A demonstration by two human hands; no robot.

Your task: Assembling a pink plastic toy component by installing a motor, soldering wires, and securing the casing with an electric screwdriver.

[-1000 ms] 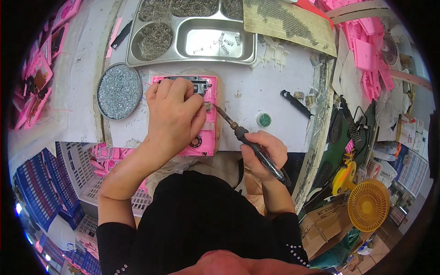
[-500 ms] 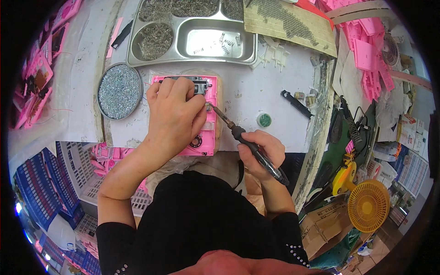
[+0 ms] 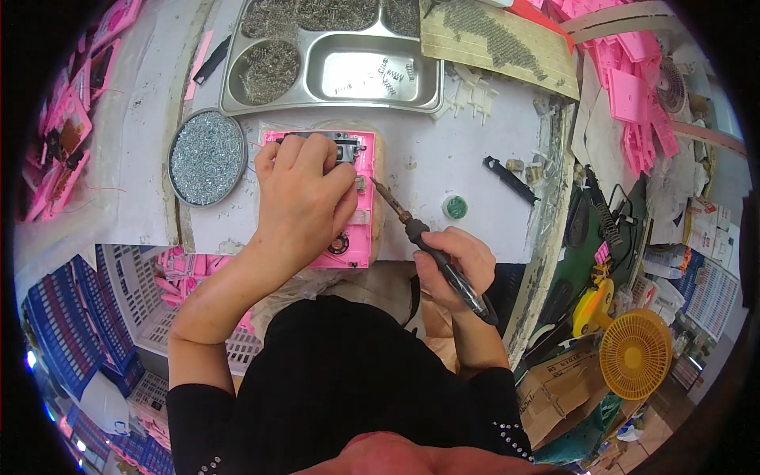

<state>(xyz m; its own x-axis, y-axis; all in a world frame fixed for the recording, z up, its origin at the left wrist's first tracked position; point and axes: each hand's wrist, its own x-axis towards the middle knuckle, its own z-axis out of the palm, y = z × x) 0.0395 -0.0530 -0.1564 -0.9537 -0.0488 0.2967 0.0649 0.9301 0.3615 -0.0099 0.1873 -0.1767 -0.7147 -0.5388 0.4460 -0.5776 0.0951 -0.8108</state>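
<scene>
A pink plastic casing (image 3: 361,237) with dark parts and a small round speaker-like piece lies on the worktable in front of me. My left hand (image 3: 305,190) rests over it with fingers curled inward. The back of the hand hides whatever its fingertips pinch. In my right hand (image 3: 461,265) is a soldering iron (image 3: 423,240), gripped by its dark handle and slanting up to the left. Its tip is at the casing's right edge, close to a small metallic part (image 3: 361,184); a slight gap seems to separate them.
A round dish of small metal screws or pins (image 3: 207,158) stands left of the casing. Behind is a steel compartment tray (image 3: 332,104) holding springs. To the right lie a small green-filled pot (image 3: 455,207), a black strip (image 3: 511,180) and a yellow fan (image 3: 636,354).
The soldering iron's tip has drawn slightly right, away from the small metallic part. My right hand has shifted a little to the right with it. My left hand stays nearly still.
</scene>
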